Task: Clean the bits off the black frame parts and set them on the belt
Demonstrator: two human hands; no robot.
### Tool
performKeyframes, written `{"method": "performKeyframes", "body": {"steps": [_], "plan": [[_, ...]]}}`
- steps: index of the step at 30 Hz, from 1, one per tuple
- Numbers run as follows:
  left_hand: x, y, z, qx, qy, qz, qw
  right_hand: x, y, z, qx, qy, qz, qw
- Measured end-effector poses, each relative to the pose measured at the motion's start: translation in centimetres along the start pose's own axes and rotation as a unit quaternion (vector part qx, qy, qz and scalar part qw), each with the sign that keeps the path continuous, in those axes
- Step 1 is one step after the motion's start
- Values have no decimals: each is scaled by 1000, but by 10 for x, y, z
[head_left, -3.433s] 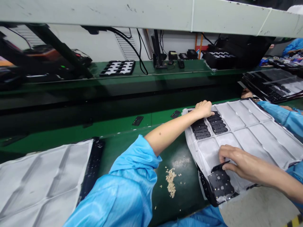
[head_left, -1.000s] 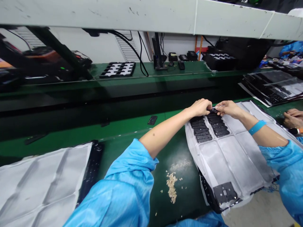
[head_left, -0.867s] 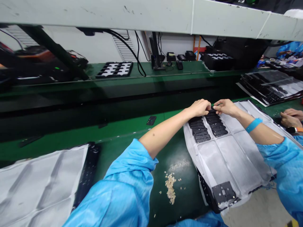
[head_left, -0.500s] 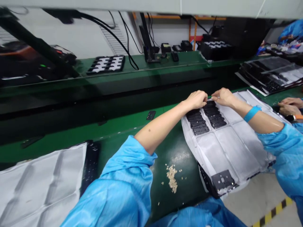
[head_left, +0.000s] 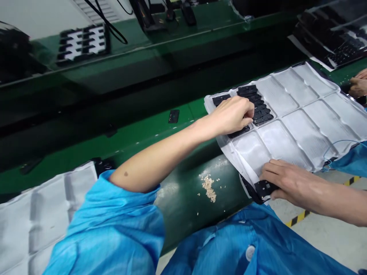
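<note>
My left hand (head_left: pixel 233 114) is closed, its fingers curled over rows of flat black parts (head_left: pixel 258 109) in the far left compartments of a white-lined tray (head_left: pixel 298 126). Whatever its fingertips may hold is hidden. At the tray's near left corner, my right hand (head_left: pixel 282 177) closes on a black plate with small square holes (head_left: pixel 265 188), thumb on the near side and fingers on the far side. Part of that plate is covered by the fingers.
Small beige chips (head_left: pixel 209 187) are scattered on the green bench (head_left: pixel 183 225). A single black part (head_left: pixel 173 116) lies farther back. Another white-lined tray (head_left: pixel 48 206) is at the left. Stacked black sheets (head_left: pixel 335 34) and a co-worker's hand (head_left: pixel 358 86) are at the right.
My right hand has come from the tray's far edge to the black plate at the near corner. My left hand has shifted nearer over the black parts. The view has tilted down.
</note>
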State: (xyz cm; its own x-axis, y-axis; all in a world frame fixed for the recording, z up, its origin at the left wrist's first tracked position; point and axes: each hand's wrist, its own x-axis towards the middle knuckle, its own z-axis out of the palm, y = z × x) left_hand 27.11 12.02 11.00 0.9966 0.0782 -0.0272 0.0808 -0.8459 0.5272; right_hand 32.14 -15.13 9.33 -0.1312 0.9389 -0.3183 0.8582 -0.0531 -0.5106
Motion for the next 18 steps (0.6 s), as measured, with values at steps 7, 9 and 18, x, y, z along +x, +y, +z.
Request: {"method": "performKeyframes", "body": {"steps": [7,9,18], "plan": [[-11,-2,-7,31,18,40,999,-2,1,-29,57,-14,-11,998],[-18,-3,-8,10,21,48,999,-9,0,-41,87,15,-13,996],[-41,6,2,-121,-44,84,988,-43,119,-114,-110,265,137,948]]}}
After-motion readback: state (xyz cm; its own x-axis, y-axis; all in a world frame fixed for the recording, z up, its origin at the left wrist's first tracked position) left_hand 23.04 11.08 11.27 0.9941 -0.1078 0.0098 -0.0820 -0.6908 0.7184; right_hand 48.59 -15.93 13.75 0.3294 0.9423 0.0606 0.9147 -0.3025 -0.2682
